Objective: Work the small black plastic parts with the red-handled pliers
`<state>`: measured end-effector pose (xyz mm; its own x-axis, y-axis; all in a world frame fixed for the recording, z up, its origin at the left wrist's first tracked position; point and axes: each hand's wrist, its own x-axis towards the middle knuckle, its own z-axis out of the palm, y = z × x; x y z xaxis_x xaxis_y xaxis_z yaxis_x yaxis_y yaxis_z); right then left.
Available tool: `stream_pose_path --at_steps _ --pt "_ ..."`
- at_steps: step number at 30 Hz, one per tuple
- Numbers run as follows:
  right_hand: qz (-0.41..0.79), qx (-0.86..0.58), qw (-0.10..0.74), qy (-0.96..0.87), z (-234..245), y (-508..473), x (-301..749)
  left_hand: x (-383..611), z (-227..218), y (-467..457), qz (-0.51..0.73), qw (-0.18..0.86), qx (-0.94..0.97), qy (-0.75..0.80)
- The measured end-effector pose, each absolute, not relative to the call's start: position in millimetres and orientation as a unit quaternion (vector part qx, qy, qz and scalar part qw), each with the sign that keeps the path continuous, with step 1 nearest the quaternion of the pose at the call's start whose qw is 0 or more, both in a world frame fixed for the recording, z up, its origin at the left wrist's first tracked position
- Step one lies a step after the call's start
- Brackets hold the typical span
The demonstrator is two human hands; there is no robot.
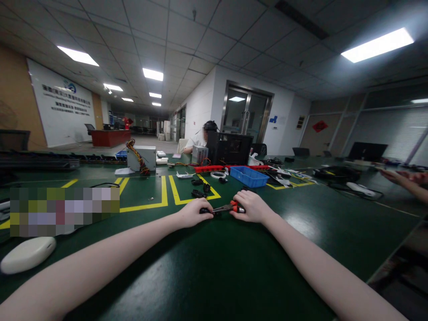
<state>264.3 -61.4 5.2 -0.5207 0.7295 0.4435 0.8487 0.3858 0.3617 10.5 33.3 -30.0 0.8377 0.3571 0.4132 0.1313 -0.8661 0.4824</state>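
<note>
My right hand (253,206) is closed around the red-and-black handles of long-nose pliers (222,208). The jaws point left, toward a small black part (205,211) pinched in the fingers of my left hand (193,214). The jaw tips meet or nearly meet this part; whether they grip it I cannot tell. Both hands are low over the green table (214,267). Just beyond them lie several small black pieces (199,193), perhaps plugs or cable ends, beside yellow tape lines.
A blue tray (256,182) stands beyond my right hand. Farther back are a black computer case (230,149), a power supply (147,158) with bundled wires, and a seated person (193,143). A white rounded device (28,255) lies at left. Another person's hand (394,176) shows at right.
</note>
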Motion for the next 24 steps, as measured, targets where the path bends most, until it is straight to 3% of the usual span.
stream_pose_path --at_steps 24 --pt "-0.276 -0.480 0.112 -0.825 1.8 -59.8 264.6 10.1 -28.6 31.2 0.254 0.202 0.937 0.127"
